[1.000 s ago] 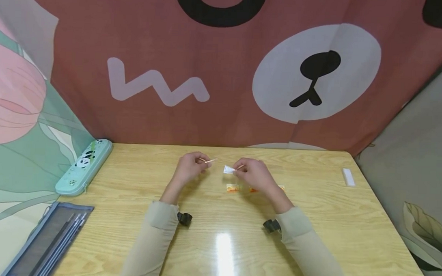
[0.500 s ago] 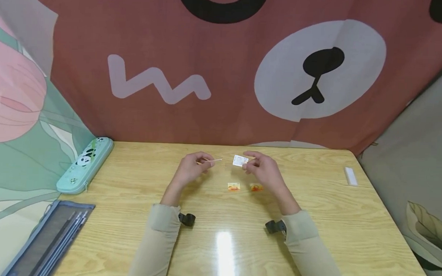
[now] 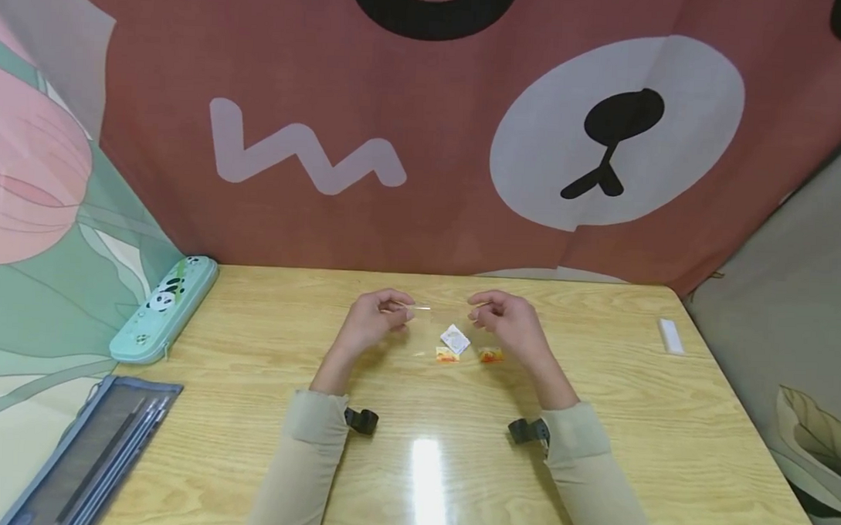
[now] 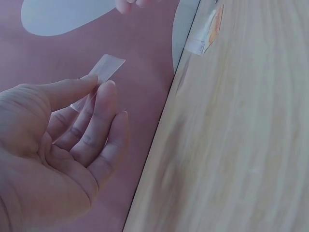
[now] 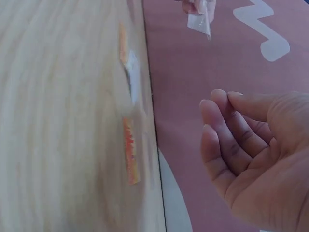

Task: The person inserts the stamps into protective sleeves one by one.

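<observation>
My left hand (image 3: 373,321) pinches a small piece of translucent plastic (image 4: 110,66) between thumb and forefinger, above the table's far part. What kind of plastic piece it is, I cannot tell. My right hand (image 3: 516,324) hovers opposite with loosely bent fingers; nothing shows between thumb and fingertips in the right wrist view. Between the hands, a white card (image 3: 455,339) lies tilted, overlapping the far edge of a small orange and yellow card (image 3: 447,356); it is blurred in the right wrist view. Another orange and yellow card (image 3: 490,355) lies to its right, near my right hand.
A mint pencil case (image 3: 164,311) with a panda print stands at the table's left back. In front of it lies a mesh pouch (image 3: 94,452) of long thin sticks. A white block (image 3: 671,336) lies far right. A printed cloth (image 3: 422,216) hangs behind the table.
My right hand has let go of the white card, which has dropped toward the orange cards. The hand has drawn slightly right. My left hand keeps its pinch on the plastic piece.
</observation>
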Action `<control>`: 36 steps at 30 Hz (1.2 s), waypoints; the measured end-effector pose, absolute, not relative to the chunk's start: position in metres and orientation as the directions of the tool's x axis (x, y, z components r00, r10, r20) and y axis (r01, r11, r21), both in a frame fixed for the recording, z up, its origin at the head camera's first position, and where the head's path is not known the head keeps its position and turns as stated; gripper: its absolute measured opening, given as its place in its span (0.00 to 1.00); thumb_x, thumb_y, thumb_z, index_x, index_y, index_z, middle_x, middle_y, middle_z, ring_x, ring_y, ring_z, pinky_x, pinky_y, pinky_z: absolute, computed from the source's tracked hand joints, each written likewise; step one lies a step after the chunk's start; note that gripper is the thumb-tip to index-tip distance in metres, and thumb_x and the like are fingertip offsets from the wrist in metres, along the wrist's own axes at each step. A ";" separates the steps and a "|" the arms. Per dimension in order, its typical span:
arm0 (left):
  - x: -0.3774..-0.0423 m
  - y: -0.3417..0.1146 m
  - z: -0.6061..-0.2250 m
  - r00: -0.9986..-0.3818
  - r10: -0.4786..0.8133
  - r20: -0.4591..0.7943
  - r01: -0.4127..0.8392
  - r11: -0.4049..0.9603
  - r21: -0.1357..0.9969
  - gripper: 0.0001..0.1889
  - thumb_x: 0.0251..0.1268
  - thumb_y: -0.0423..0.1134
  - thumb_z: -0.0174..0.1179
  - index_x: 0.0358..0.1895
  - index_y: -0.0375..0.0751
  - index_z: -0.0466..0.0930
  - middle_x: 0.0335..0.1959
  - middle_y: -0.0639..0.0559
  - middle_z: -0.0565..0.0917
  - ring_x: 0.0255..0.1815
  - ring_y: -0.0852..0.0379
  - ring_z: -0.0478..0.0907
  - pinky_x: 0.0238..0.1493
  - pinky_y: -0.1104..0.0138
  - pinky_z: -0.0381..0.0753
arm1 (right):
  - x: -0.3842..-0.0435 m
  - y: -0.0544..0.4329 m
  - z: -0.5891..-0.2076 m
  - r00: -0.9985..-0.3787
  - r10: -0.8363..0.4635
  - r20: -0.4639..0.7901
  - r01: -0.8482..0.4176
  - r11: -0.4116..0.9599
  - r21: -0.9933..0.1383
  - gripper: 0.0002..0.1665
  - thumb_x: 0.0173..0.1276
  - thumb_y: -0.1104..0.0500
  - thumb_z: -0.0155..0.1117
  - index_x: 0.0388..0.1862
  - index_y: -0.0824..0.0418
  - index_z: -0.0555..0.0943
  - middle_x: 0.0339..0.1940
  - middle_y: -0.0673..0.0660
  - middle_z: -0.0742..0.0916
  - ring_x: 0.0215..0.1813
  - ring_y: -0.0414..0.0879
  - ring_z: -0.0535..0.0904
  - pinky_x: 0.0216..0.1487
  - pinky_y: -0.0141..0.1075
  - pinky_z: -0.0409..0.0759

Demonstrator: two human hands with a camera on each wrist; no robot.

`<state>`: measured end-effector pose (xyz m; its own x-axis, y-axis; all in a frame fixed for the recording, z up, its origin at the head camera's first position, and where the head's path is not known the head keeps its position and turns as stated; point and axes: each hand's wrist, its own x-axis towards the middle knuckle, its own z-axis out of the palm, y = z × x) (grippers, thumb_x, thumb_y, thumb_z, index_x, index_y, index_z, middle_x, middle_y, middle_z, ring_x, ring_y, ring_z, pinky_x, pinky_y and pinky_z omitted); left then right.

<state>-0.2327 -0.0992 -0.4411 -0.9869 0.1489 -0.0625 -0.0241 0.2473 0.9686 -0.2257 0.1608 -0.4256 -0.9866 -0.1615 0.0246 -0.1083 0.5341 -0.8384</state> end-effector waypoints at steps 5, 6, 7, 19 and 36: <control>-0.233 -0.099 -0.442 -0.990 0.132 -0.058 -0.024 0.252 0.967 0.10 0.67 0.31 0.66 0.49 0.37 0.85 0.37 0.45 0.86 0.42 0.38 0.86 0.46 0.55 0.89 | -0.226 0.160 -0.429 -0.980 -0.197 0.011 -0.130 0.604 -0.786 0.14 0.73 0.60 0.61 0.53 0.61 0.86 0.37 0.60 0.91 0.35 0.50 0.84 0.33 0.34 0.77; -0.233 -0.098 -0.442 -0.989 0.132 -0.062 -0.027 0.250 0.968 0.10 0.67 0.32 0.66 0.49 0.37 0.85 0.37 0.45 0.86 0.42 0.37 0.86 0.46 0.54 0.89 | -0.226 0.160 -0.430 -0.979 -0.205 0.003 -0.134 0.626 -0.769 0.13 0.72 0.60 0.62 0.52 0.61 0.87 0.37 0.59 0.90 0.34 0.49 0.82 0.33 0.34 0.76; -0.233 -0.099 -0.442 -0.989 0.132 -0.065 -0.030 0.249 0.968 0.10 0.67 0.32 0.66 0.49 0.37 0.86 0.37 0.45 0.86 0.42 0.37 0.86 0.47 0.54 0.89 | -0.226 0.159 -0.431 -0.976 -0.216 0.000 -0.144 0.651 -0.745 0.13 0.72 0.59 0.64 0.51 0.61 0.87 0.36 0.58 0.90 0.34 0.47 0.81 0.34 0.35 0.76; -0.232 -0.099 -0.437 -0.990 0.129 -0.064 -0.030 0.247 0.969 0.10 0.68 0.33 0.66 0.50 0.37 0.85 0.36 0.48 0.85 0.43 0.38 0.86 0.47 0.54 0.89 | -0.230 0.130 -0.430 -0.949 -0.244 -0.200 -0.140 0.894 -0.426 0.19 0.64 0.49 0.73 0.50 0.57 0.87 0.49 0.55 0.90 0.53 0.52 0.86 0.55 0.48 0.84; -0.230 -0.103 -0.435 -0.983 0.160 -0.092 -0.064 0.175 0.983 0.30 0.69 0.31 0.64 0.73 0.53 0.70 0.46 0.36 0.88 0.50 0.34 0.85 0.52 0.48 0.87 | -0.236 0.119 -0.433 -0.950 -0.226 -0.215 -0.140 0.925 -0.353 0.05 0.63 0.56 0.75 0.36 0.56 0.90 0.45 0.53 0.91 0.53 0.54 0.83 0.61 0.49 0.79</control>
<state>-0.2301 -0.1035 -0.4349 -0.9829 0.1597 -0.0920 -0.0636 0.1750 0.9825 -0.2360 0.1189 -0.4335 -0.9501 -0.2259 -0.2153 -0.1399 0.9250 -0.3534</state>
